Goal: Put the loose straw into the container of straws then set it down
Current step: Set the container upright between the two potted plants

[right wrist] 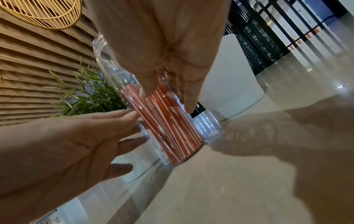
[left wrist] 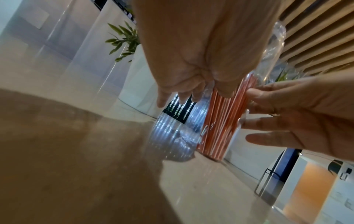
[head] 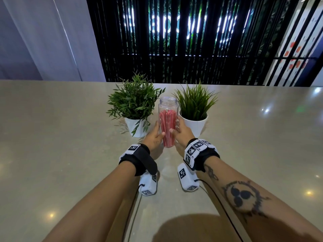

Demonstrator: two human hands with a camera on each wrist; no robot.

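Note:
A clear plastic jar (head: 168, 123) packed with red-and-white striped straws stands upright on the beige table (head: 61, 137), its mouth open. Every straw I can see is inside it. My left hand (head: 154, 135) lies against the jar's left side and my right hand (head: 180, 131) against its right side. In the left wrist view the left hand (left wrist: 203, 84) reaches the jar (left wrist: 218, 121) with fairly straight fingers and the thumb across its front. In the right wrist view the right hand (right wrist: 168, 84) touches the jar (right wrist: 168, 124) the same way, fingers extended.
A leafy plant in a white pot (head: 138, 126) stands close to the jar's left. A grass-like plant in a white pot (head: 194, 124) stands close to its right. A black slatted screen (head: 174, 41) rises beyond the table's far edge.

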